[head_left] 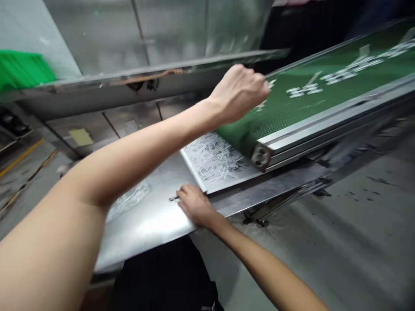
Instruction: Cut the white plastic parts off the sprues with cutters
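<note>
My left hand (pixel 241 93) is closed in a fist above the near end of the green conveyor belt (pixel 279 103); its fingers curl away from me, hiding whatever they hold. White plastic pieces (pixel 304 90) lie on the belt close to it. Below, my right hand (pixel 196 205) lies on the metal table (pixel 145 233) with its fingers stretched out, beside the corner of a white tray (pixel 194 172). Many small white plastic bits (pixel 214 157) cover the tray, partly under the belt's end. A small dark metal thing (pixel 173 198) shows by the right fingertips.
More white pieces (pixel 353 71) lie farther up the belt, which has an aluminium side rail (pixel 324 119). A clear plastic bag or heap (pixel 132 198) lies on the table, partly behind my left arm. A green bin (pixel 26 69) stands on a ledge at far left.
</note>
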Action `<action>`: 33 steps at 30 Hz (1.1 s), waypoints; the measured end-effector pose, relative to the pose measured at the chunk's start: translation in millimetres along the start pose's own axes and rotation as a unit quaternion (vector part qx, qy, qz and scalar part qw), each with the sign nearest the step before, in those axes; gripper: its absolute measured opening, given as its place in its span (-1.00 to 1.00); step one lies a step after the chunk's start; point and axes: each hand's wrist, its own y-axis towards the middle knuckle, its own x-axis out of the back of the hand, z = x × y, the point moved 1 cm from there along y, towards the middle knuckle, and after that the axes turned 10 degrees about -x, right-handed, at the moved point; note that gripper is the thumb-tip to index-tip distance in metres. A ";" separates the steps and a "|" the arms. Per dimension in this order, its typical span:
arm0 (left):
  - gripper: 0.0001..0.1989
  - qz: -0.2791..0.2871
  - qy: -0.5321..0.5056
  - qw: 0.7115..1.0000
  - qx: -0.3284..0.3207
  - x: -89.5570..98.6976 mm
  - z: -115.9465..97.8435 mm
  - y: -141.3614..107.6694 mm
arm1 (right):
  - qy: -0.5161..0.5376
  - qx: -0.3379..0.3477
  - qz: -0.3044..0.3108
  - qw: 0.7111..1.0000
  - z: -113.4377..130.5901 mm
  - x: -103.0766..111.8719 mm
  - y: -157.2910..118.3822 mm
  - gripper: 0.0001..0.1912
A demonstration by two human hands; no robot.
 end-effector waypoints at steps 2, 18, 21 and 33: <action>-0.79 0.047 0.015 0.999 -0.007 44.9 -18.4 -63.6 | 0.013 0.000 0.014 1.000 -1.0 -2.6 -0.2 -0.90; -0.79 0.030 -0.257 0.801 0.541 64.8 -144.6 -463.0 | 0.156 0.076 0.047 0.984 22.7 -9.5 22.6 -0.74; -0.78 0.009 -0.252 0.810 0.529 62.0 -137.6 -467.7 | 0.274 0.028 0.145 0.950 38.0 -12.4 40.1 -0.74; -0.87 -0.158 -0.292 0.771 0.543 54.6 -134.2 -455.0 | 0.502 -0.083 0.444 0.737 69.3 -20.8 86.1 -0.48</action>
